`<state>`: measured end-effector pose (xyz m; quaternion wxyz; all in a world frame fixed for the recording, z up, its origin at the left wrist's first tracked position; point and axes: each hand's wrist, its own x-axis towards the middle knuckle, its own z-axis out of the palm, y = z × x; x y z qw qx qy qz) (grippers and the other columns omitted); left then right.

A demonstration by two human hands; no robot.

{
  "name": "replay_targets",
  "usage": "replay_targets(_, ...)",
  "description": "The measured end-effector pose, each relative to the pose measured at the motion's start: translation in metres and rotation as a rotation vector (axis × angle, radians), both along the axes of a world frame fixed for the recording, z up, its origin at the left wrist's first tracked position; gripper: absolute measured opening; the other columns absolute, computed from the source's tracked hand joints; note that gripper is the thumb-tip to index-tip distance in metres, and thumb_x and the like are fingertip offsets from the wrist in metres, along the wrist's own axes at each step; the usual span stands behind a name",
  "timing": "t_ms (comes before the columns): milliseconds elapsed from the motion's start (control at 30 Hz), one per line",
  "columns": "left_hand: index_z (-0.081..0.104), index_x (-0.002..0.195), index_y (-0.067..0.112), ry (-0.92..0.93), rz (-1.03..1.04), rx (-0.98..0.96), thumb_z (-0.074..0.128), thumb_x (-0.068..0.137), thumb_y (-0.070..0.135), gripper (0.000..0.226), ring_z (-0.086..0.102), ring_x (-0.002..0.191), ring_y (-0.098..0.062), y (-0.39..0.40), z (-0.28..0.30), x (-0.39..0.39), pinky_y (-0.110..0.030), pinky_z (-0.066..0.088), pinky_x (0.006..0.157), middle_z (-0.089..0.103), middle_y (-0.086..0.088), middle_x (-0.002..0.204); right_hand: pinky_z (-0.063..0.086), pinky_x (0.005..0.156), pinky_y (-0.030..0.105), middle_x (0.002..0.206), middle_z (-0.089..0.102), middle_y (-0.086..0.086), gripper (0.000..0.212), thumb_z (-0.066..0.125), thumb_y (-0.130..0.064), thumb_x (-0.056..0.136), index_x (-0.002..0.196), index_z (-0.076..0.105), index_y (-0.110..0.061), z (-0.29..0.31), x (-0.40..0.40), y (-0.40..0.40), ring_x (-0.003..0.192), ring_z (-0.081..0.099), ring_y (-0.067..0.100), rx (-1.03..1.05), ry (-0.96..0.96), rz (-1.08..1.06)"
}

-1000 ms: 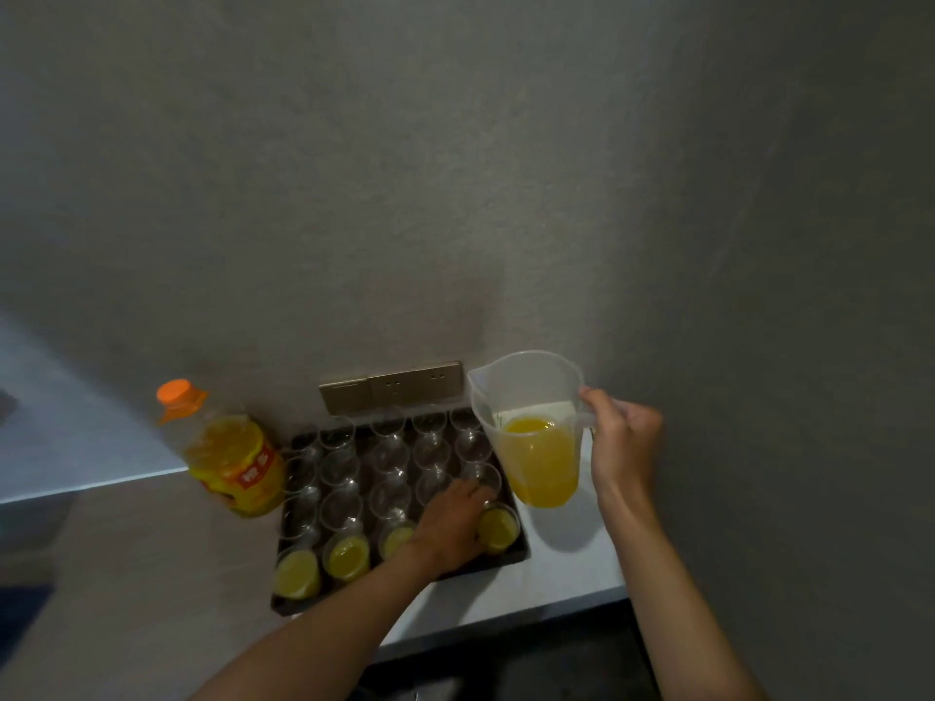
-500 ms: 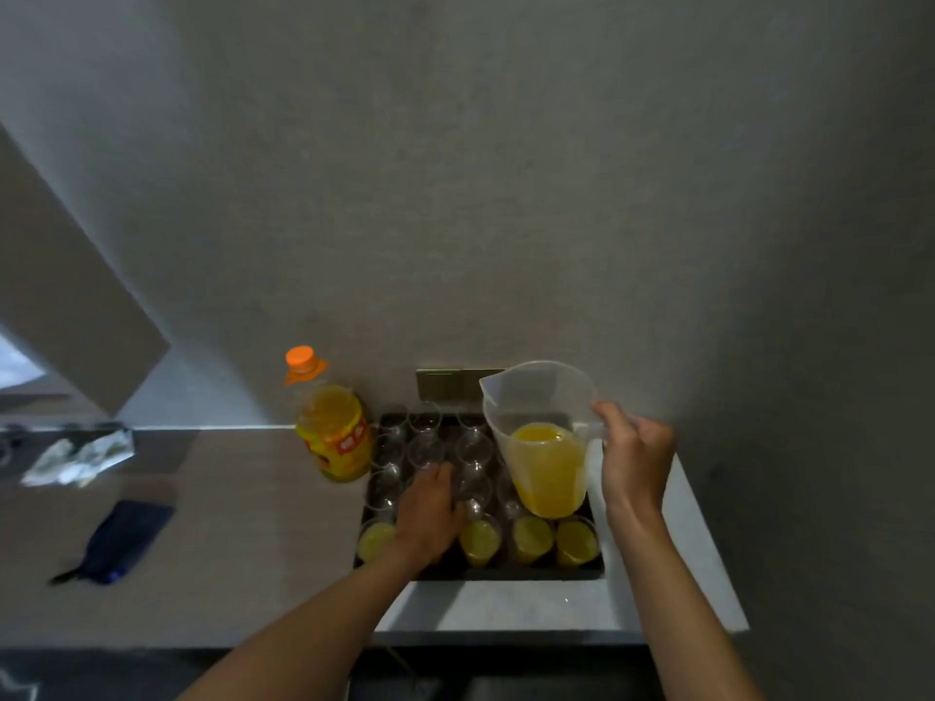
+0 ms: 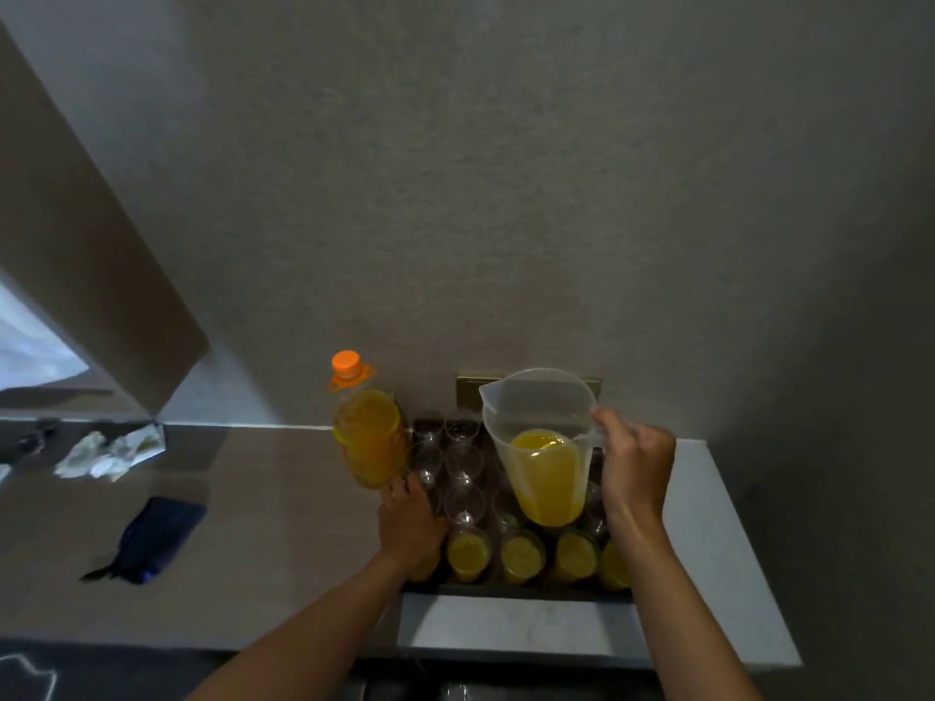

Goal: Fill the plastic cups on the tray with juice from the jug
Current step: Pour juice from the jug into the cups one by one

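Half a second on, the left hand (image 3: 411,518) has slid from the middle of the near row to the tray's left end, its grip curled down over the cups there; whether it pinches one I cannot tell. The jug has kept its height.

Nearest, along the front edge of the dark tray (image 3: 511,591), a row of plastic cups (image 3: 521,554) stands filled with yellow juice. Behind them the empty cups (image 3: 463,462) stand clear and close together, rim beside rim, back to the wall. The right hand (image 3: 635,470) has its grip wrapped round the handle of the jug (image 3: 546,447), held upright above the tray's right half and roughly half full of juice; the jug hides the cups below it.

Just left of the tray stands a juice bottle (image 3: 369,437) with an orange cap, touching the left fingertips. Farther left on the surface (image 3: 283,538) lie a dark pouch (image 3: 152,536) and crumpled wrappers (image 3: 109,450), well apart from the tray. A wall socket plate (image 3: 468,389) sits behind the jug. The surface ends just right of the tray and close before it.
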<state>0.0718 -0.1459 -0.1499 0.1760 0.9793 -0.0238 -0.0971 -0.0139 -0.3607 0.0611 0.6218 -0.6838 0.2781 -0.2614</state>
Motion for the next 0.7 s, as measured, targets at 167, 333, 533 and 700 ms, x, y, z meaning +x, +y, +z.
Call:
replay_targets(167, 0.021, 0.154, 0.009, 0.094, 0.009, -0.119, 0.072, 0.084, 0.05, 0.097, 0.034, 0.138, -0.038, 0.008, -0.011, 0.01, -0.045, 0.042, 0.106, 0.032, -0.017, 0.151, 0.034, 0.053, 0.026, 0.039, 0.036, -0.01, 0.053, 0.068, -0.016, 0.095, 0.047, 0.045, -0.013, -0.002, 0.009, 0.012, 0.04, 0.032, 0.005, -0.012, 0.011, 0.007)
replay_targets(333, 0.027, 0.151, 0.013, 0.082, 0.034, -0.242, 0.069, 0.085, 0.04, 0.083, 0.05, 0.124, -0.039, 0.014, -0.013, 0.01, -0.047, 0.049, 0.094, 0.047, -0.016, 0.142, 0.034, 0.052, 0.026, 0.037, 0.036, -0.01, 0.054, 0.069, -0.015, 0.095, 0.047, 0.045, -0.013, -0.002, 0.015, 0.02, 0.038, 0.033, 0.004, -0.026, 0.017, -0.001)
replay_targets(533, 0.05, 0.126, 0.032, -0.033, 0.07, -0.432, 0.07, 0.076, 0.059, 0.061, 0.063, 0.108, -0.02, 0.029, -0.03, 0.009, -0.038, 0.055, 0.082, 0.063, 0.006, 0.117, 0.036, 0.054, 0.028, 0.041, 0.038, -0.006, 0.052, 0.068, -0.016, 0.095, 0.048, 0.047, -0.011, -0.004, 0.015, 0.026, 0.046, 0.035, 0.015, -0.035, 0.025, -0.014)
replay_targets(700, 0.05, 0.117, 0.032, -0.17, 0.046, -0.56, 0.084, 0.069, 0.036, 0.059, 0.056, 0.108, -0.014, 0.023, 0.015, -0.005, -0.036, 0.051, 0.088, 0.058, 0.007, 0.115, 0.037, 0.056, 0.03, 0.045, 0.04, 0.0, 0.05, 0.068, -0.016, 0.095, 0.049, 0.049, -0.011, -0.004, 0.015, 0.032, 0.051, 0.037, 0.02, -0.027, 0.028, -0.007)
